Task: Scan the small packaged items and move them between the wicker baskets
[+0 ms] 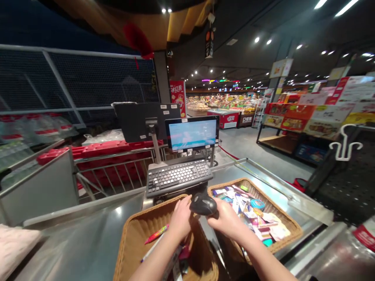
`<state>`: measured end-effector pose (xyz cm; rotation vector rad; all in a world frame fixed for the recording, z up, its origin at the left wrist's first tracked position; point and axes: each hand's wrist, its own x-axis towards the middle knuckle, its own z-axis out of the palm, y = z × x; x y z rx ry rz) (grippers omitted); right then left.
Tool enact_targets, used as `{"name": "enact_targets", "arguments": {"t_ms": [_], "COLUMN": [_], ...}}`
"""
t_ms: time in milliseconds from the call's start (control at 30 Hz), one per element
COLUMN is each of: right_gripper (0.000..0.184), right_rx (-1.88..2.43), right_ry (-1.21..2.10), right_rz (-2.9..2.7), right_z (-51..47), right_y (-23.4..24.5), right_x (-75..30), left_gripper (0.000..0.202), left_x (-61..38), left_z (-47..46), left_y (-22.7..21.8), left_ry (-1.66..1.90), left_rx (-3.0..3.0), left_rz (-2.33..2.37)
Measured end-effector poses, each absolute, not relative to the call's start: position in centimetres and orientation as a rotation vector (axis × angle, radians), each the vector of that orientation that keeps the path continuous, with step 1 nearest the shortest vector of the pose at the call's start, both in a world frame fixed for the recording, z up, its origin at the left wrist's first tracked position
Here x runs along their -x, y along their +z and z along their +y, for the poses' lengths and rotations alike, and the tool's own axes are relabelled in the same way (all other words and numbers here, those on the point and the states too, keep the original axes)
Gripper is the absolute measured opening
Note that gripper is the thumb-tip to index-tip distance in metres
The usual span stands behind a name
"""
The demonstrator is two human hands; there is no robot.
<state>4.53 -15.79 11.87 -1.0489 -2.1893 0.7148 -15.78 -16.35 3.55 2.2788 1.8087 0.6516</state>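
My right hand (225, 218) grips a black handheld barcode scanner (203, 204), its head turned towards my left hand. My left hand (182, 214) is over the far right part of the left wicker basket (129, 234), close beside the scanner head. Its fingers look curled, and whatever they hold is hidden. A pink and yellow pen-like item (156, 235) and a few other small things lie in that basket. The right wicker basket (283, 203), beyond my right hand, is full of small packaged goods, among them a round blue item (258, 204).
Both baskets stand on a metal checkout counter (88, 234). Behind them are a black keyboard (178, 175) and a lit monitor (193, 134). A pale patterned item (16, 249) lies at the left. A white hook (345, 144) hangs at the right, above a large clear container (336, 257).
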Motion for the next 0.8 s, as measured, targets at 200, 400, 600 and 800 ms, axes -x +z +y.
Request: {"name": "enact_targets", "arguments": {"t_ms": [200, 400, 600, 800], "right_gripper": [0.027, 0.029, 0.032, 0.035], "right_rx": [1.169, 1.234, 1.193, 1.174], "right_ry": [0.545, 0.513, 0.560, 0.596], "right_rz": [-2.079, -2.003, -1.978, -1.979], "right_z": [-14.3, -13.4, -12.1, -10.0], "right_y": [14.5, 15.2, 14.7, 13.6], "right_x": [-12.7, -18.5, -21.1, -21.8], "left_gripper": [0.058, 0.052, 0.067, 0.071], "left_x": [6.8, 2.4, 1.1, 0.3], "left_z": [-11.6, -7.5, -6.3, -7.0], "left_y": [3.9, 3.4, 2.5, 2.7], "left_ry": [0.408, 0.058, -0.178, -0.143], "left_rx": [-2.364, -2.419, -2.275, -2.242], "left_rz": [1.752, 1.822, 1.845, 1.898]}}
